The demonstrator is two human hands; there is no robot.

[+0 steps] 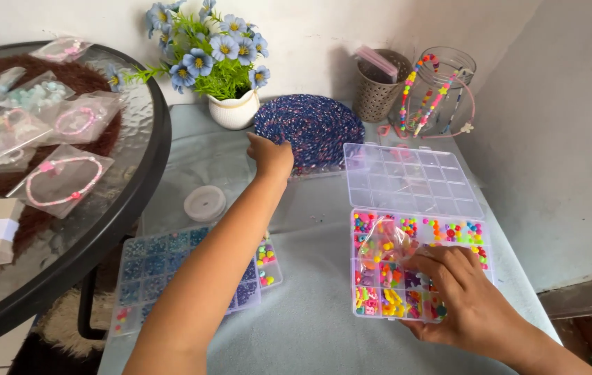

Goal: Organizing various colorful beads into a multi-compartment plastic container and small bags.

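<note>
My left hand (270, 157) reaches far forward, its fingers at the near edge of a round dark-blue woven mat (313, 125); whether it grips the mat I cannot tell. My right hand (457, 290) rests over an open clear bead box (480, 239) full of bright mixed beads, fingers pinching a small clear plastic bag (383, 239) that lies across the compartments. The box lid (410, 179) stands open behind it. A second clear box (164, 267) of blue beads lies under my left forearm.
A round glass table (136, 173) at left carries several bagged bracelets. A white pot of blue flowers (232, 110), a mesh cup (377, 94) and a glass jar (449, 87) draped with bead strings stand at the back. A white thread spool (205, 203) lies on the grey cloth.
</note>
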